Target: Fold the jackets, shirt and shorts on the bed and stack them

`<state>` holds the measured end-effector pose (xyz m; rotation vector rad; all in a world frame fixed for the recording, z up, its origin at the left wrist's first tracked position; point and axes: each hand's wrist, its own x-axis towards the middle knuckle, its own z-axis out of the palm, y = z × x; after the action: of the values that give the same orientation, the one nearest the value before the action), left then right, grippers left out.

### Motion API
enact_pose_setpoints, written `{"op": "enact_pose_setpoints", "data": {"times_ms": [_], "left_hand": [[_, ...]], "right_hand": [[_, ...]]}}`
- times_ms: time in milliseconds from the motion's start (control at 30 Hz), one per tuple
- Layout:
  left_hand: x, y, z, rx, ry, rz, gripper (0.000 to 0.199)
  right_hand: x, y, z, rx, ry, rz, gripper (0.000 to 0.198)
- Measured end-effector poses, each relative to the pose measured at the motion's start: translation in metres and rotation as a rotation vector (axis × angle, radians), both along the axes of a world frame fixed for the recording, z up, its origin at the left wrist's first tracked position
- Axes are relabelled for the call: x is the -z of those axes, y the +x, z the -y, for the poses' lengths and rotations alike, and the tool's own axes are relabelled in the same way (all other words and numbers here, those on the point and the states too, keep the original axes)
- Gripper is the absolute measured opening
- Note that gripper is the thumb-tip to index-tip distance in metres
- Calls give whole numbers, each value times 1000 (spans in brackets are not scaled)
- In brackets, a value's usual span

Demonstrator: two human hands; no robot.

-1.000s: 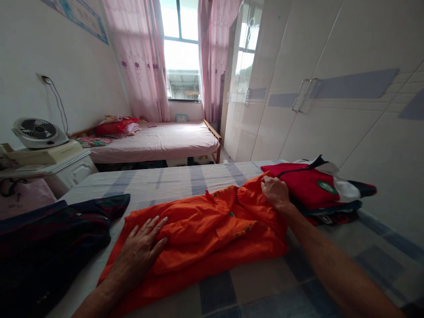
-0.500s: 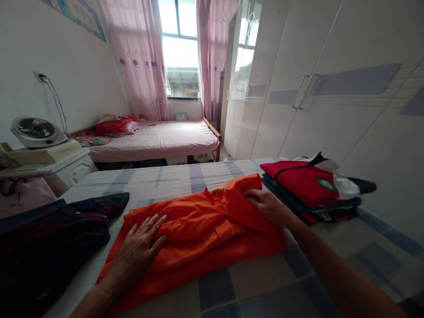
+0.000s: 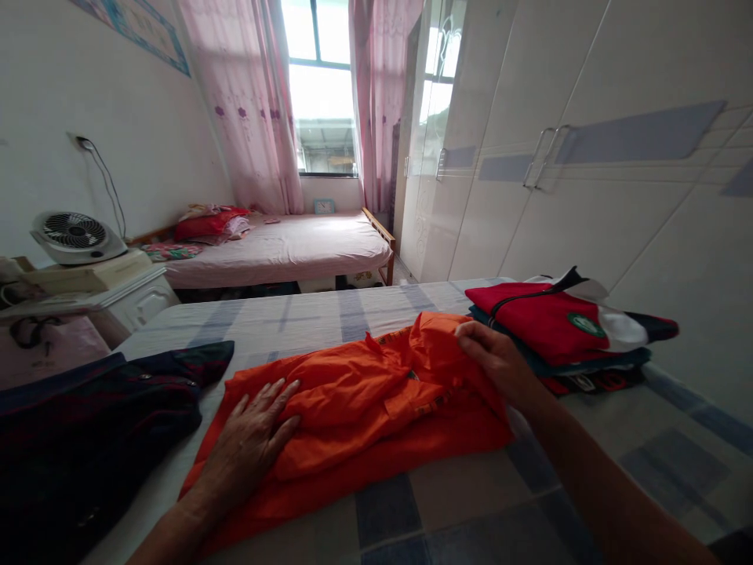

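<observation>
An orange garment point(image 3: 347, 400), which looks like a shirt or jacket with a collar, lies partly folded on the checked bedsheet point(image 3: 405, 510). My left hand point(image 3: 250, 435) rests flat on its left part, fingers spread. At the upper right, my right hand point(image 3: 491, 357) pinches the edge of the garment near its collar. Dark plaid clothing with buttons point(image 3: 100, 424) is spread to the left of my left hand. Beyond my right hand sits a stack of folded clothes, a red and white jacket point(image 3: 535, 314) on top.
A white wardrobe point(image 3: 565, 227) lines the right side. Past the bed's far edge stands a second bed with a pink sheet point(image 3: 294, 243), under a curtained window. On the left, a small fan point(image 3: 76, 235) sits on a white cabinet point(image 3: 141, 298).
My right hand has moved slightly right and up, drawing the garment's collar edge with it; the raised flap now lies flatter. My left hand stays on the cloth.
</observation>
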<state>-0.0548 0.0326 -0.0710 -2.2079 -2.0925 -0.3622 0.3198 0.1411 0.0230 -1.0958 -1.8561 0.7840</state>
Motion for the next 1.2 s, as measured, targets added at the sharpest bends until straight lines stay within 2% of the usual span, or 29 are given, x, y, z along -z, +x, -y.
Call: {"op": "enact_pose_setpoints", "data": {"times_ms": [67, 100, 167, 267, 333, 400, 433, 500, 567, 600, 667, 733, 833, 933, 1033, 1133, 1200], "left_hand": [[0, 1, 0, 4, -13, 1, 53], [0, 1, 0, 3, -19, 1, 53], [0, 2, 0, 1, -24, 1, 53], [-2, 0, -1, 7, -38, 8, 53], [-6, -2, -3, 28, -75, 21, 53], [-16, -4, -4, 46, -130, 42, 53], [-22, -4, -5, 42, -142, 49, 52], [-37, 2, -5, 11, -103, 40, 51], [-52, 15, -3, -5, -9, 28, 50], [-57, 25, -1, 4, 28, 36, 50], [-63, 47, 2, 50, 60, 81, 51], [-60, 69, 4, 100, 61, 121, 52], [-42, 93, 5, 144, 28, 133, 56], [-24, 100, 5, 158, -10, 147, 57], [-17, 101, 5, 153, -28, 175, 57], [-21, 101, 6, 127, -42, 248, 55], [-26, 103, 7, 123, -57, 329, 55]], "right_hand": [[-8, 8, 5, -115, -129, -167, 19], [-8, 7, 8, -165, -145, -173, 18], [2, -4, 15, -243, -64, -5, 15], [28, -31, 23, -269, 150, 440, 14], [37, -40, 27, -258, 208, 600, 15], [33, -36, 28, -222, 215, 595, 17], [28, -30, 27, -165, 221, 553, 20], [19, -9, 20, 69, 245, 473, 26], [17, 14, 7, 335, 161, 449, 31], [20, 25, -1, 418, 85, 465, 34], [27, 41, -13, 433, -130, 506, 40], [34, 49, -18, 329, -363, 422, 45], [35, 49, -13, 53, -714, 59, 47], [31, 42, -3, -163, -935, -217, 38], [30, 34, 2, -164, -1017, -287, 28], [24, 26, 2, -76, -962, -304, 26], [11, 19, 3, -1, -904, -290, 26]]}}
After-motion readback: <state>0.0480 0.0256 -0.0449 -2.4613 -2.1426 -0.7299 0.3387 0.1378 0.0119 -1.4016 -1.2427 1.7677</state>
